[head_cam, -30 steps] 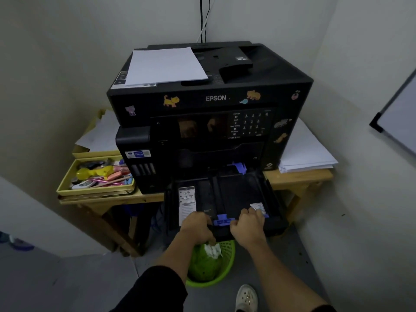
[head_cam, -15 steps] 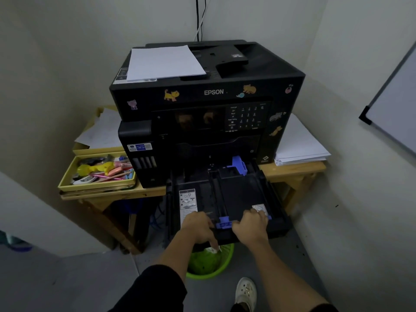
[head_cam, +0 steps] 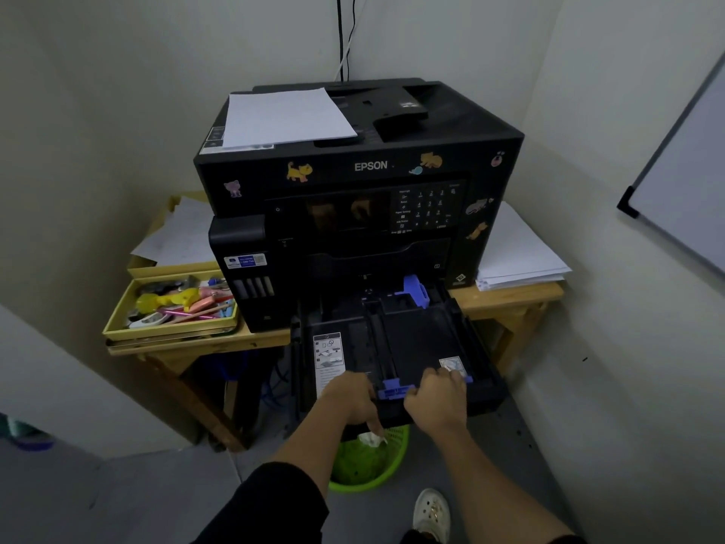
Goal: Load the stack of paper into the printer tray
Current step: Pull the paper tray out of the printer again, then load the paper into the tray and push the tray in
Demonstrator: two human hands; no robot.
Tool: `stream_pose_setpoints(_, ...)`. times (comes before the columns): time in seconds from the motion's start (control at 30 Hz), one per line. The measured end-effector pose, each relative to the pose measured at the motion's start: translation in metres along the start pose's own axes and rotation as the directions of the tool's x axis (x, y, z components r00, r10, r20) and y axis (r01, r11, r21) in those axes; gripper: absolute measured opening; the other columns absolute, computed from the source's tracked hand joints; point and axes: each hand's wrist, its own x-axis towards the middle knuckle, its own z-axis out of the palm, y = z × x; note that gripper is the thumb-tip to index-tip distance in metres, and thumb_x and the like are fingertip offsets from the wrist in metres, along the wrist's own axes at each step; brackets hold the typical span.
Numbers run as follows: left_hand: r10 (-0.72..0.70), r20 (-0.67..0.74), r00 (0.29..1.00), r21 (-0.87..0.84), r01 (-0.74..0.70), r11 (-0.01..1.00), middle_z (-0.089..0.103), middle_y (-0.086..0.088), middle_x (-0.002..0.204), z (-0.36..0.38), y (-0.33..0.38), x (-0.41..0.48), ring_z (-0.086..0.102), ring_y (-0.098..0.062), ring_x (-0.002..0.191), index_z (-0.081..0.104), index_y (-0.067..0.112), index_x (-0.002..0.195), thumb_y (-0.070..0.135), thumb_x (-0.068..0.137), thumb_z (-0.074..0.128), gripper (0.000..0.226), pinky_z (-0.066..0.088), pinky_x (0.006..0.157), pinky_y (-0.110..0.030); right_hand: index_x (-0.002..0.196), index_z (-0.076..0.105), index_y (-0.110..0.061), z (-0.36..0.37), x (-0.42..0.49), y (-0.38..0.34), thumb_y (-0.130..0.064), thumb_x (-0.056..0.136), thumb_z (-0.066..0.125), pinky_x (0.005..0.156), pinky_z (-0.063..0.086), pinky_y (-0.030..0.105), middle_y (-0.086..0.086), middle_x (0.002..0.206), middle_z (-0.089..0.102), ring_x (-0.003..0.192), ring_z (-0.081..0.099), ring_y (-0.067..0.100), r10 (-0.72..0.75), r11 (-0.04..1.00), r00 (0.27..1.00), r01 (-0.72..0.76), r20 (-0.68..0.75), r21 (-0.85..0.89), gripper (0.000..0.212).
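My left hand point(head_cam: 350, 398) and right hand point(head_cam: 435, 398) both grip the front lip of the tray point(head_cam: 416, 339), which juts out empty before the printer point(head_cam: 353, 214); the paper stack point(head_cam: 518, 257) lies right of the printer, untouched; I judge loading not yet begun.

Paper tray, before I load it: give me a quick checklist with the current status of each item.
1. Black plastic paper tray pulled out of the black printer: ok.
2. Tray floor free of old sheets: ok, it looks bare.
3. Blue front guide set to the sheet length: cannot tell.
4. Hands free to fetch paper: not ok. The left hand and right hand both grip the tray's front edge.
5. White paper stack ready to load: ok, it lies on the printer's top, untouched.
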Motion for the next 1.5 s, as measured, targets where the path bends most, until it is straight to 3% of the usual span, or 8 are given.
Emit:
stream_pose_setpoints(0.17,0.037,0.113,0.993,-0.045,-0.033,0.998,0.053,-0.006,0.081,-0.019,0.015,0.001,0.061,-0.029,0.101,0.058,0.007,0.077,0.035,0.071,0.080,0.036,0.051,0.085,-0.037,0.102,0.055,-0.008,-0.013,0.013,-0.016,-0.030,0.083,0.050,0.093,0.039,0.041,0.012,0.111,0.059,0.110,0.048,0.030,-0.019,1.000,0.997,0.021,-0.081,0.018,0.029)
stream_pose_setpoints(0.33,0.063,-0.269,0.961,-0.070,-0.085,0.994,0.062,-0.014,0.097,-0.085,0.027,0.007,0.062,-0.033,0.105,0.065,0.005,0.100,0.025,0.079,0.070,0.029,0.052,0.075,-0.034,0.112,0.053,-0.010,-0.056,0.060,-0.061,-0.023,0.084,0.053,0.091,0.041,0.042,0.013,0.118,0.056,0.111,0.047,0.030,-0.033,0.987,0.960,0.074,-0.278,0.140,0.031)
stream_pose_setpoints(0.47,0.034,-0.774,0.632,-0.043,-0.106,0.993,0.052,-0.011,0.130,-0.164,0.036,0.009,0.046,-0.029,0.120,0.053,0.008,0.128,0.023,0.087,0.057,0.044,0.045,0.095,-0.037,0.111,0.054,-0.009,-0.118,0.109,-0.106,-0.014,0.082,0.055,0.087,0.044,0.041,0.014,0.114,0.057,0.106,0.049,0.030,-0.071,0.919,0.869,0.248,-0.490,0.306,0.029)
stream_pose_setpoints(0.57,0.028,-0.929,0.370,-0.021,-0.127,0.992,0.054,-0.011,0.126,-0.230,0.042,0.007,0.045,-0.029,0.118,0.055,0.007,0.124,0.021,0.087,0.054,0.039,0.039,0.098,-0.036,0.107,0.056,-0.004,-0.170,0.145,-0.141,-0.007,0.080,0.053,0.087,0.041,0.041,0.018,0.110,0.059,0.104,0.048,0.034,-0.089,0.854,0.786,0.376,-0.612,0.359,0.027)
stream_pose_setpoints(0.73,0.001,-0.966,0.259,-0.017,-0.067,0.998,0.056,-0.011,0.126,-0.315,0.033,0.013,0.045,-0.029,0.117,0.055,0.006,0.124,0.021,0.091,0.050,0.036,0.041,0.092,-0.037,0.102,0.058,-0.001,-0.229,0.196,-0.190,-0.005,0.084,0.048,0.086,0.039,0.037,0.018,0.105,0.061,0.103,0.045,0.032,-0.097,0.748,0.771,0.474,-0.630,0.464,0.021)
stream_pose_setpoints(1.0,-0.096,-0.844,0.527,-0.046,0.107,0.993,0.052,-0.011,0.128,-0.373,-0.006,0.032,0.044,-0.030,0.119,0.054,0.009,0.124,0.025,0.090,0.048,0.038,0.040,0.094,-0.038,0.104,0.058,0.003,-0.256,0.271,-0.251,-0.007,0.089,0.043,0.078,0.042,0.036,0.023,0.117,0.059,0.113,0.049,0.039,-0.055,0.768,0.972,0.187,-0.228,0.613,0.024)
stream_pose_setpoints(1.33,-0.129,-0.773,0.622,-0.073,0.115,0.991,0.061,-0.011,0.111,-0.390,-0.031,0.052,0.054,-0.029,0.105,0.063,0.007,0.102,0.023,0.083,0.047,0.029,0.045,0.087,-0.038,0.118,0.055,0.008,-0.267,0.309,-0.276,-0.003,0.086,0.057,0.092,0.050,0.035,0.020,0.123,0.059,0.109,0.059,0.033,-0.051,0.796,0.992,-0.027,0.111,0.605,0.034)
stream_pose_setpoints(1.5,-0.193,-0.696,0.692,-0.222,0.048,0.974,0.063,-0.014,0.116,-0.407,-0.037,0.054,0.058,-0.031,0.108,0.061,0.003,0.108,0.022,0.083,0.050,0.033,0.049,0.089,-0.038,0.071,0.051,0.004,-0.272,0.310,-0.289,-0.002,0.089,0.045,0.068,0.039,0.027,0.011,0.073,0.049,0.084,0.051,0.024,-0.111,0.849,0.993,0.070,0.047,0.524,0.021)
